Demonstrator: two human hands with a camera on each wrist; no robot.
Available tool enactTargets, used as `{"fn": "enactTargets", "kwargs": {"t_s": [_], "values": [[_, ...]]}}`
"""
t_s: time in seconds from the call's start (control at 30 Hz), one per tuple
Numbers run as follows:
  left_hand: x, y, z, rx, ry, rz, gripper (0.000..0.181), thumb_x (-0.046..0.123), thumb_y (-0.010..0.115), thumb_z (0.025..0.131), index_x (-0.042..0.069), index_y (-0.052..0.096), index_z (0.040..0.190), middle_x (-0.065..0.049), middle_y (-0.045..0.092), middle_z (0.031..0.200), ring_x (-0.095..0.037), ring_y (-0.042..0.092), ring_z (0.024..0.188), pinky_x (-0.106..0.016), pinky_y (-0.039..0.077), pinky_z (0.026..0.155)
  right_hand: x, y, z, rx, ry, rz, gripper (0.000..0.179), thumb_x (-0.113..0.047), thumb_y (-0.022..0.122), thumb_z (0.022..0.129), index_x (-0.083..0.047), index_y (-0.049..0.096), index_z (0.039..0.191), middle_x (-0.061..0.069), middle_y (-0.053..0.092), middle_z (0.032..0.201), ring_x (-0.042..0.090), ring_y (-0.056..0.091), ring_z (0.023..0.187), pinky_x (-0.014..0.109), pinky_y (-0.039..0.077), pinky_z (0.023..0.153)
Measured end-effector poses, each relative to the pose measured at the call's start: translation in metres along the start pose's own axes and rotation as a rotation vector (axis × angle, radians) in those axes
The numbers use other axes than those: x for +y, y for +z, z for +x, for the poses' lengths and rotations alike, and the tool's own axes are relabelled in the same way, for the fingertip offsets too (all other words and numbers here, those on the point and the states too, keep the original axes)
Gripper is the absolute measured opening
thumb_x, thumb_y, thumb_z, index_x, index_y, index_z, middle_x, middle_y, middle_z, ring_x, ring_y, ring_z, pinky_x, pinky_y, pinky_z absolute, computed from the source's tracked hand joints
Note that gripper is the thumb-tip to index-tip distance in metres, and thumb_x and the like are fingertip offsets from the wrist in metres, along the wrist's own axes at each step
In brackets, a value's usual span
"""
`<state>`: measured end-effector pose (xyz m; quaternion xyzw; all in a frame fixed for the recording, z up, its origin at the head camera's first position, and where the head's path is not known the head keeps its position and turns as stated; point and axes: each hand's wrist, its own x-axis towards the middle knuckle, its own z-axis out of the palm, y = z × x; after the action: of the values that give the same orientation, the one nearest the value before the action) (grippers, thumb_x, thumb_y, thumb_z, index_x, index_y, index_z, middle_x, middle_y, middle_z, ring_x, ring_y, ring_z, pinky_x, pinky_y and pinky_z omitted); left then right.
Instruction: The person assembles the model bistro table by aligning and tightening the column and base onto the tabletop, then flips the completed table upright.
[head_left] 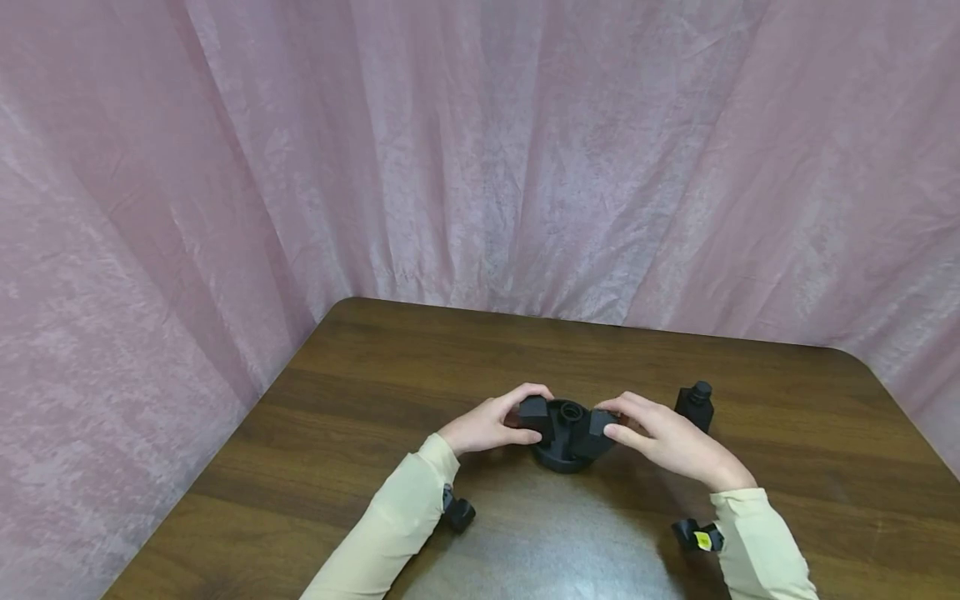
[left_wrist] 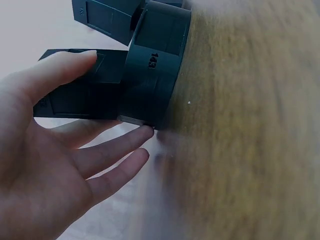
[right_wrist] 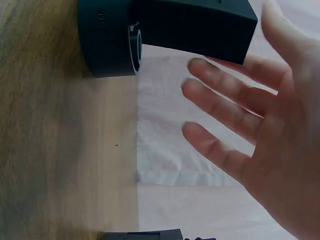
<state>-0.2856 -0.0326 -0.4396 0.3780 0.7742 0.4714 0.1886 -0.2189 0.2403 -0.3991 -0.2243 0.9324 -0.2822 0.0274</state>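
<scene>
A round black base (head_left: 562, 461) with a raised ring (head_left: 572, 412) stands on the table between both hands. Two black blocks rise from it, and whether they are separate pieces cannot be told. My left hand (head_left: 491, 423) pinches the left block (left_wrist: 75, 100) between thumb and index finger, its other fingers spread below. Raised digits mark the base's side in the left wrist view. My right hand (head_left: 667, 437) has thumb and index finger around the right block (right_wrist: 200, 30), while its remaining fingers stay apart from it.
A small black bottle-shaped piece (head_left: 695, 407) with a round top stands behind the right hand. Wood-grain table (head_left: 360, 358) has rounded far corners, and a pink curtain (head_left: 510, 167) hangs behind it. Small black devices sit at both wrists.
</scene>
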Motion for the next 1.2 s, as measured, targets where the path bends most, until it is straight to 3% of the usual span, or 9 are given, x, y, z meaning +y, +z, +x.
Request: {"fn": "enactTargets", "kwargs": {"t_s": [0.1,0.2,0.27,0.47,0.73,0.9,1.07,1.2], "values": [[0.014,-0.001,-0.005,-0.005,-0.008,0.001,0.051,0.014,0.063,0.083,0.020,0.038,0.127,-0.010,0.048,0.124,-0.011,0.054,0.103,-0.023,0.043,0.087,-0.001,-0.002,-0.003,-0.024,-0.069,0.031,0.038,-0.039,0.041,0.093,-0.036,0.038,0.131,-0.011,0.046,0.125,0.011,0.048,0.112,0.033,0.045,0.084],[0.021,-0.002,-0.007,-0.005,-0.011,0.018,0.050,0.013,0.062,0.084,0.018,0.038,0.127,-0.009,0.048,0.124,-0.011,0.053,0.103,-0.023,0.043,0.087,-0.002,-0.003,-0.006,-0.046,-0.153,0.014,0.036,-0.030,0.040,0.095,-0.036,0.039,0.131,-0.014,0.040,0.130,0.010,0.043,0.120,0.032,0.043,0.090],[0.023,-0.002,-0.008,-0.002,-0.014,0.025,0.049,0.013,0.062,0.084,0.019,0.039,0.127,-0.008,0.049,0.123,-0.011,0.053,0.103,-0.022,0.043,0.087,-0.002,-0.004,-0.006,-0.062,-0.164,0.002,0.033,-0.030,0.039,0.096,-0.036,0.043,0.128,-0.015,0.041,0.129,0.007,0.044,0.118,0.029,0.043,0.089],[0.022,-0.002,-0.008,0.001,-0.011,0.032,0.049,0.013,0.062,0.084,0.018,0.038,0.127,-0.010,0.048,0.125,-0.011,0.053,0.103,-0.021,0.043,0.087,-0.003,-0.005,-0.008,-0.087,-0.097,0.037,0.033,-0.040,0.039,0.094,-0.038,0.045,0.127,-0.019,0.046,0.121,0.003,0.049,0.109,0.027,0.044,0.084],[0.021,-0.001,-0.009,0.004,-0.001,0.031,0.050,0.012,0.062,0.084,0.016,0.038,0.127,-0.012,0.048,0.125,-0.011,0.053,0.103,-0.021,0.043,0.087,0.000,-0.003,-0.007,-0.066,-0.188,0.000,0.040,-0.035,0.049,0.091,-0.029,0.045,0.130,-0.009,0.044,0.129,0.010,0.048,0.113,0.029,0.046,0.083],[0.021,-0.002,-0.009,0.004,-0.001,0.034,0.050,0.013,0.062,0.084,0.016,0.038,0.128,-0.012,0.048,0.125,-0.011,0.052,0.105,-0.020,0.042,0.088,-0.003,-0.001,-0.004,-0.036,-0.199,-0.030,0.039,-0.034,0.051,0.089,-0.025,0.048,0.128,-0.007,0.048,0.128,0.013,0.051,0.113,0.032,0.047,0.082],[0.021,-0.002,-0.010,-0.002,0.004,0.034,0.049,0.013,0.061,0.084,0.017,0.037,0.127,-0.012,0.047,0.125,-0.013,0.051,0.106,-0.025,0.042,0.090,-0.007,0.005,-0.002,0.008,-0.274,-0.140,0.040,-0.031,0.054,0.088,-0.032,0.046,0.127,-0.012,0.050,0.118,0.006,0.053,0.094,0.029,0.045,0.077],[0.020,0.000,-0.010,-0.003,0.016,0.021,0.049,0.012,0.060,0.085,0.016,0.037,0.127,-0.014,0.046,0.126,-0.016,0.051,0.107,-0.034,0.042,0.093,-0.008,0.011,-0.001,-0.009,-0.299,-0.141,0.040,-0.035,0.052,0.088,-0.036,0.046,0.127,-0.012,0.045,0.110,0.005,0.051,0.088,0.026,0.046,0.072]]}}
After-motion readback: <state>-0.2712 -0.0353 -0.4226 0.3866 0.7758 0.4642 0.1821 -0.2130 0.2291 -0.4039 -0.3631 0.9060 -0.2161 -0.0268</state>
